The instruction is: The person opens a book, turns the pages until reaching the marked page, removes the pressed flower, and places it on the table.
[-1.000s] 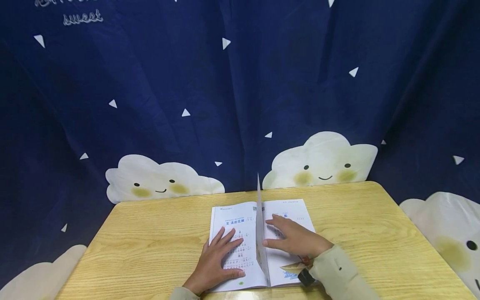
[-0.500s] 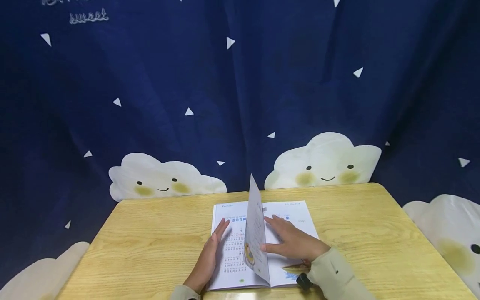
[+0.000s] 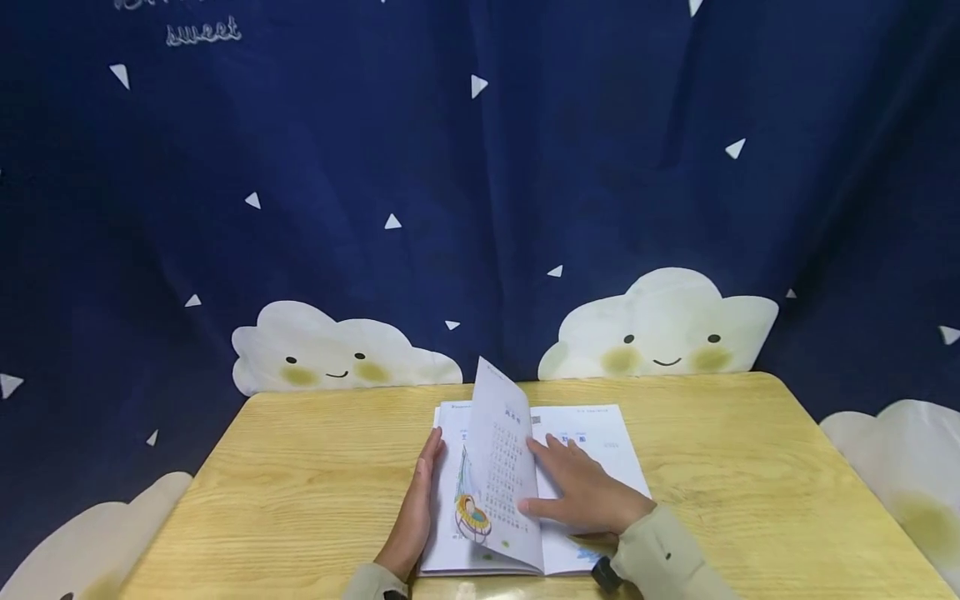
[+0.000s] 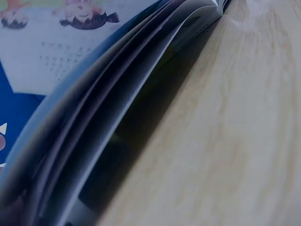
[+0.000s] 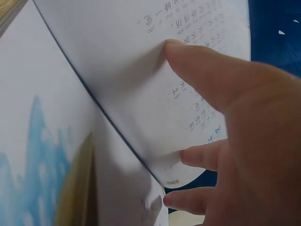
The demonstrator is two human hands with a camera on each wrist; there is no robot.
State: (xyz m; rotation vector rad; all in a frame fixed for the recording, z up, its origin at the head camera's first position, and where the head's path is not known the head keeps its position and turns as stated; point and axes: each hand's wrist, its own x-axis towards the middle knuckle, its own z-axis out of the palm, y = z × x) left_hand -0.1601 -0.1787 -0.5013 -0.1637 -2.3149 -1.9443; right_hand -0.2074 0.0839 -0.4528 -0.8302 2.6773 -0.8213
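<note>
A book (image 3: 603, 429) with printed Chinese text lies spread on the table. One page (image 3: 501, 467), with a cradle drawing near its lower corner, stands raised and leans left from the spine. My right hand (image 3: 581, 493) is over the right-hand page, fingers spread, its thumb and fingertips against the leaning page. In the right wrist view the thumb (image 5: 202, 66) touches that page's printed side. My left hand (image 3: 414, 508) stands on edge along the book's left side, its fingers straight. The left wrist view shows several bowed page edges (image 4: 110, 117) lifted off the wood.
The wooden table (image 3: 315, 467) reaches out on both sides of the book. Behind it hangs a dark blue curtain (image 3: 360, 150) with smiling white clouds (image 3: 660, 325) and small triangles. A dark band (image 3: 604, 575) shows at the right wrist.
The raised page has tipped from upright over to the left, followed by my right fingertips. My left hand has gone from flat on the left page to on edge beside it.
</note>
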